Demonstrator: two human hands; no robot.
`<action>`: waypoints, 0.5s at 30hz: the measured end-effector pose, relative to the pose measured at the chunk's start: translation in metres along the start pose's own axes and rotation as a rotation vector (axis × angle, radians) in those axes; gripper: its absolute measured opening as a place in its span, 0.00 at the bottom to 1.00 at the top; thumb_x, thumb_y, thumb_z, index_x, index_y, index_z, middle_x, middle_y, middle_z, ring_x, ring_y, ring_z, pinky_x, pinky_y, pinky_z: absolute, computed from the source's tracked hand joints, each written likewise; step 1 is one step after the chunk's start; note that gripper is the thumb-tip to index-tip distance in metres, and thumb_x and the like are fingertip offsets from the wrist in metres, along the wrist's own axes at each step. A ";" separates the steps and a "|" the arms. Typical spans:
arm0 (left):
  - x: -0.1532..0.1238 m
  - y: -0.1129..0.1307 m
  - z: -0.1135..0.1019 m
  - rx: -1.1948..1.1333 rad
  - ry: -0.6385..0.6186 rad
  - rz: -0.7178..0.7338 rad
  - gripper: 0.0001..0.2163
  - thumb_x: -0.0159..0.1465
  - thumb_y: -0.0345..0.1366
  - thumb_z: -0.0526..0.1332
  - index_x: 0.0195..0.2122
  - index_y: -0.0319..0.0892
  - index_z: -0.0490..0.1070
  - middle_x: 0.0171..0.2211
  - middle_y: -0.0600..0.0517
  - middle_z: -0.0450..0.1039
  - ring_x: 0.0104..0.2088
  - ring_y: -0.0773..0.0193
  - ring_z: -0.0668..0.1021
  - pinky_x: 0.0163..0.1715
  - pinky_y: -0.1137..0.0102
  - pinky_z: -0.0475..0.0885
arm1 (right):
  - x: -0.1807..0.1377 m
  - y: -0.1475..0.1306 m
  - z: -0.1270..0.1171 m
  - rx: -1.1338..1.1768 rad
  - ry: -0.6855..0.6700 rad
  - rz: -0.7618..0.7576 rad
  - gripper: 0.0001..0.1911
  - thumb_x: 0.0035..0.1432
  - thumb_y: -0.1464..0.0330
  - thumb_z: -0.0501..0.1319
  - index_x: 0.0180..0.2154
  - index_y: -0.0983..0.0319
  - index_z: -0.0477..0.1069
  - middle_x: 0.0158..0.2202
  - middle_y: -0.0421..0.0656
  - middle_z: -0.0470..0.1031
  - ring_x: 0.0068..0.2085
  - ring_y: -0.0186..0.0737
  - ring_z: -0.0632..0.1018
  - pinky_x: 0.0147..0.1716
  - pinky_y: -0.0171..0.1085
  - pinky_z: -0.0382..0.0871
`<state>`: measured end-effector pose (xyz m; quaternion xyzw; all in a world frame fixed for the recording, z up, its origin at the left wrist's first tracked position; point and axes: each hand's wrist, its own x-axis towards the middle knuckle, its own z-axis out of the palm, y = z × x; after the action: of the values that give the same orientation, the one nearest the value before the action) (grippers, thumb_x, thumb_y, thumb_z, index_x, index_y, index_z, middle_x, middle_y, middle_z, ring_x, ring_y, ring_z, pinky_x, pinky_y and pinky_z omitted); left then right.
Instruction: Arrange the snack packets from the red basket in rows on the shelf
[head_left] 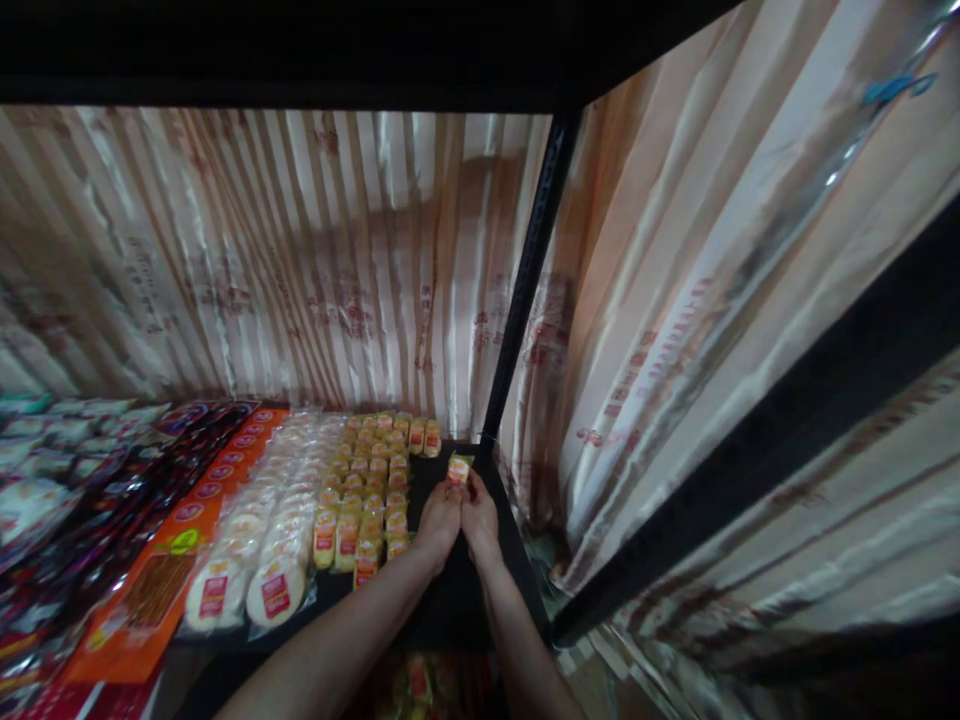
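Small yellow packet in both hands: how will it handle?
Probably light: left hand and right hand pinch the packet together. Wrap looks glossy, maybe slippery. Like ones lie flat in rows, so unlikely to roll.

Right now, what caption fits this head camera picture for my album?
Left hand and right hand together hold a small yellow-and-red plastic packet over a black shelf, beside rows of matching packets.

Both bare forearms reaching forward from bottom edge, converging. Bare left hand [439,520] and bare right hand [480,518] pressing side by side, touching, backs facing up, wrists straight, both grips pinching closed at fingertips.
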<state>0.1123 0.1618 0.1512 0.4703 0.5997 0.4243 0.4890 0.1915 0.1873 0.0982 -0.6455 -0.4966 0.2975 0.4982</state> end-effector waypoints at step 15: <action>0.110 -0.016 0.027 -0.142 -0.023 -0.052 0.19 0.64 0.38 0.45 0.51 0.33 0.63 0.55 0.39 0.63 0.56 0.60 0.66 0.56 0.67 0.58 | 0.108 0.016 0.039 -0.295 0.017 -0.007 0.22 0.54 0.65 0.49 0.50 0.58 0.67 0.42 0.46 0.75 0.43 0.42 0.75 0.42 0.38 0.67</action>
<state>0.1276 0.2675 0.1108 0.4234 0.5747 0.4474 0.5388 0.1985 0.3020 0.0824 -0.7124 -0.5331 0.2139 0.4032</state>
